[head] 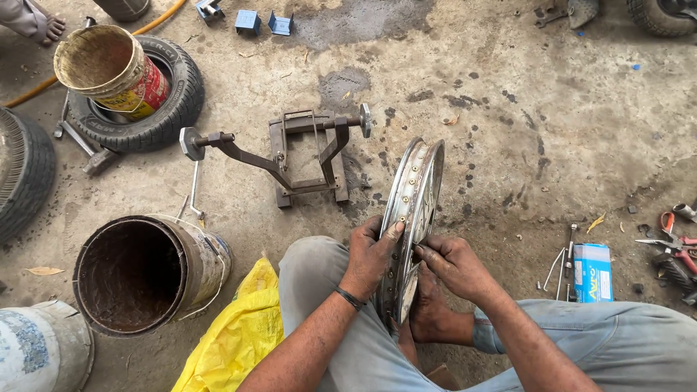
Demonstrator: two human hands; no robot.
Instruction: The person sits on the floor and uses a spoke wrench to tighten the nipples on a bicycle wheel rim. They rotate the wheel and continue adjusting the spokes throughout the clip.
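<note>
Roadside repair workshop, stained concrete floor (508,109); tyres (170,94), scattered tools (671,243)

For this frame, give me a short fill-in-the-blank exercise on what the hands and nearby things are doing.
1. Both hands, left hand and right hand, grip a spoked wheel ____.
2. The wheel rim stands on its ____, not flat.
3. Beside the left knee lies a ____ plastic bag.
4. The small bucket sits inside a ____.

Missing words: rim; edge; yellow; tyre

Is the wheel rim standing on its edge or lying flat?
On edge. The rim stands upright between the knees; the left hand and right hand grip it.
</note>
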